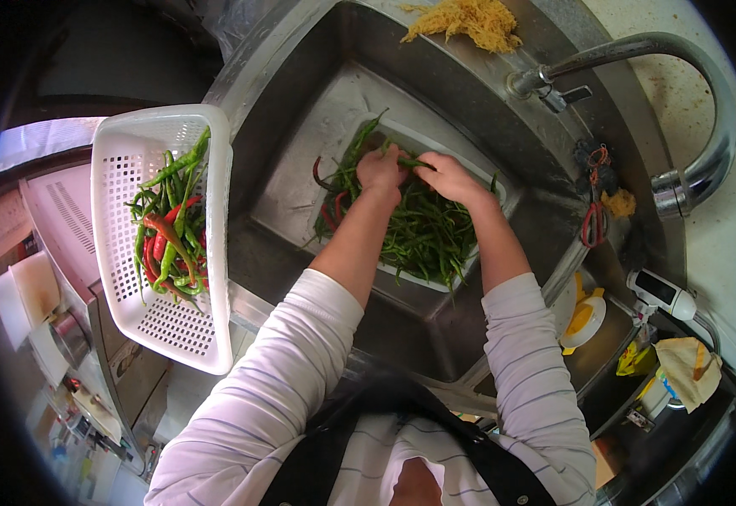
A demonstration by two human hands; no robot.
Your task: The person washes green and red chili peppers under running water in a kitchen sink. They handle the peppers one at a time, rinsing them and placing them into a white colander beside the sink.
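Both hands are over a white plastic tub heaped with long green chili peppers, down inside a stainless steel sink. My left hand has its fingers closed on green peppers at the tub's far side; the fingertips are partly hidden. Close beside it, my right hand grips a green pepper that spans the gap between the hands. A few red peppers lie at the tub's left end. On the left rim of the sink stands a white perforated basket holding red and green peppers.
A curved chrome faucet rises at the right, behind a yellow scrubbing mesh on the sink's back ledge. Red-handled scissors hang by the divider. The second basin holds a yellow-and-white bowl. A shelf with containers is at far left.
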